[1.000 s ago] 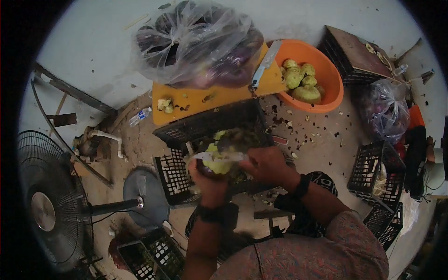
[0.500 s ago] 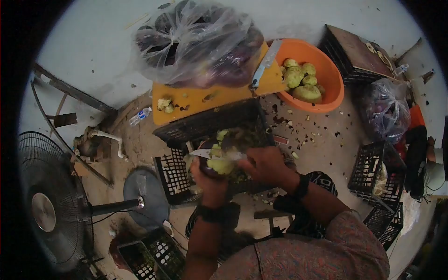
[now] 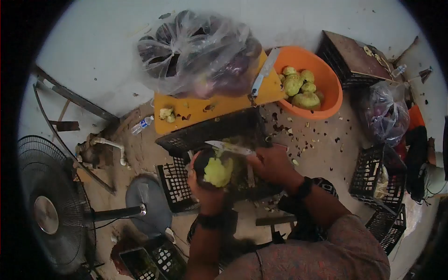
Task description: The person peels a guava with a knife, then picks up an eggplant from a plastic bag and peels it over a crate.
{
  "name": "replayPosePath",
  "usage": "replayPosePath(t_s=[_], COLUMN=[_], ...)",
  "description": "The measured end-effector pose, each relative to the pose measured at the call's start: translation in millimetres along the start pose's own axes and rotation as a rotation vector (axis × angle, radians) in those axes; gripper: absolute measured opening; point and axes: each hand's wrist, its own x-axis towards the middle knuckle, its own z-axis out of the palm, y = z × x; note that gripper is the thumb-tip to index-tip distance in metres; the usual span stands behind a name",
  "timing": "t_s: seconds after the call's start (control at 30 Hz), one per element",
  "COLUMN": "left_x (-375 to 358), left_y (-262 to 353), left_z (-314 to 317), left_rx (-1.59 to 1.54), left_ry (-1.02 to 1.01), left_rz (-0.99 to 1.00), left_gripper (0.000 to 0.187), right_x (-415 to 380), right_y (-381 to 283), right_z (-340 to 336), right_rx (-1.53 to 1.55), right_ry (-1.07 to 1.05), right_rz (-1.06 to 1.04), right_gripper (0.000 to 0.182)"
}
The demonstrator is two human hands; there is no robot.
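Dark vegetable cradled over a crate, knife across its far side

At the far left a standing fan faces the work spot, probably placed there to cool whoever works. Next, pale scraps lie at the near left corner of the yellow tabletop, out of the way of the hands.

The left hand is curled around a dark-skinned, partly peeled vegetable, cupping it from the left and below so that the bared pale patch faces up and right; that grip likely steadies it while leaving the cut face free. It is held over a black crate, which seems set there to catch peelings. Beyond, a tied clear bag of dark vegetables rests on the tabletop, within reach.

The right hand is closed on the handle of a small knife, its blade pointing left past the vegetable's far side; whether the edge touches cannot be told. A larger knife lies along the tabletop's right edge, handle toward the person, presumably for easy pickup.

Just beside it, an orange tub keeps pale, peeled vegetables apart from the scraps on the floor.
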Motion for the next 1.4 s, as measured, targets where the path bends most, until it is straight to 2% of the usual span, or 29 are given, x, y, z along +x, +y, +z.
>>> replayPosePath(t_s=[0.07,0.13,0.2,0.23,0.3,0.53,0.63,0.73,1.07,1.17,1.23,1.27,1.33,1.4], left_x=[3.2,4.1,0.8,0.7,6.1,6.9,5.1,3.1,4.8,5.5,11.0,11.5,9.9,9.3], left_y=[1.6,0.4,-0.6,-0.8,-4.6,3.1,3.5,6.7,9.4,3.5,-5.7,-7.4,7.2,7.7], left_z=[-1.0,-5.0,-5.5,-5.3,-5.9,4.6,2.7,13.9,7.5,-1.1,-15.7,-22.4,-1.9,-4.2], left_rx=[-0.103,-0.289,-0.3,-0.307,-0.329,-0.289,-0.294,-0.239,-0.178,-0.149,0.314,0.315,-0.086,-0.094], left_ry=[-0.008,-0.048,0.022,0.081,0.08,0.021,-0.076,-0.02,-0.023,-0.041,-0.25,-0.25,0.023,-0.004], left_rz=[-0.007,-0.208,-0.284,-0.363,-0.375,-0.508,-0.536,-0.54,-0.586,-0.541,-0.199,-0.2,-0.505,-0.508], left_gripper=[0.052,0.054,0.054,0.054,0.055,0.061,0.063,0.06,0.061,0.062,0.062,0.062,0.061,0.06], right_x=[2.8,1.7,-5.1,-7.6,-12.2,-9.7,-9.0,-6.7,-5.9,-4.6,-2.9,-1.6,-0.8,-0.8], right_y=[6.6,1.8,-8.1,-8.9,-9.2,-12.8,-8.3,-6.8,-8.5,-6.5,-3.9,-1.5,1.1,1.4], right_z=[0.9,0.8,-1.0,2.7,10.1,-4.0,-5.1,-8.3,-10.5,-10.5,-10.7,-10.9,-12.6,-14.5], right_rx=[-0.009,-0.015,0.05,0.052,0.05,0.054,0.069,0.023,0.032,0.015,0.005,-0.02,-0.045,-0.038], right_ry=[0.007,0.004,-0.19,-0.193,-0.142,-0.098,-0.122,-0.14,-0.187,-0.169,-0.161,-0.157,-0.152,-0.123], right_rz=[-0.019,-0.029,-0.012,-0.011,-0.203,-0.195,-0.154,-0.135,-0.163,-0.151,-0.135,-0.109,-0.083,-0.17], right_gripper=[0.032,0.032,0.038,0.038,0.036,0.034,0.034,0.035,0.037,0.037,0.036,0.037,0.037,0.039])
